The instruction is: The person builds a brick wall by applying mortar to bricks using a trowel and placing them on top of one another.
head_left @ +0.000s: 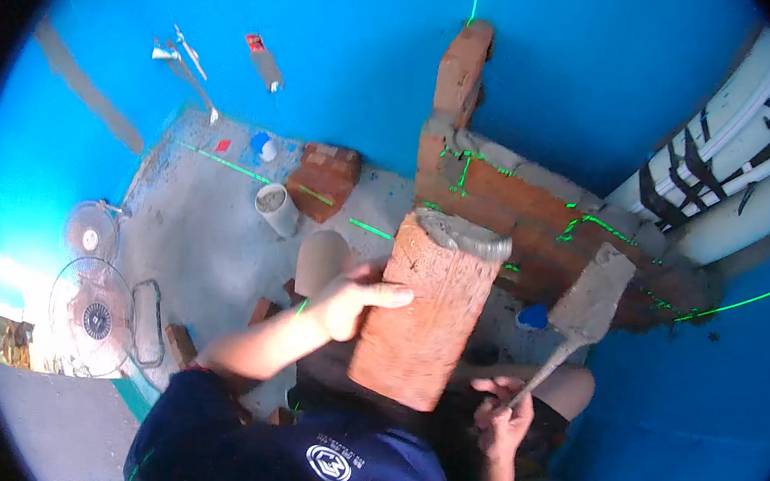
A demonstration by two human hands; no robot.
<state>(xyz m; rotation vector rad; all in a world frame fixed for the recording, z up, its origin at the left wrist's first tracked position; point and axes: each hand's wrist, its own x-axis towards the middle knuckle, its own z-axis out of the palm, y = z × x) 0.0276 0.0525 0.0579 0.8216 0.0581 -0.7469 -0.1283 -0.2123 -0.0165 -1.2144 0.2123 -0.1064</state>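
Observation:
My left hand (347, 303) grips a red brick (422, 317) held up in front of me, with grey mortar (463, 234) smeared along its far end. At the lower right, my right hand (502, 416) is closed around the handle of a mortar-coated trowel (596, 291), its blade raised to the right of the brick. Beyond both stands a partly built brick wall (533, 226) with mortar along its top and a taller narrow piece at its left end. Green laser lines cross the brickwork and the blue walls.
Loose bricks (322, 180) and a white container of grey material (273, 208) stand on the grey floor (177, 213). A fan (93, 316) is at the left. Taped white pipes (731, 161) lean at the right. A blue-and-white round object (532, 317) lies near the brickwork.

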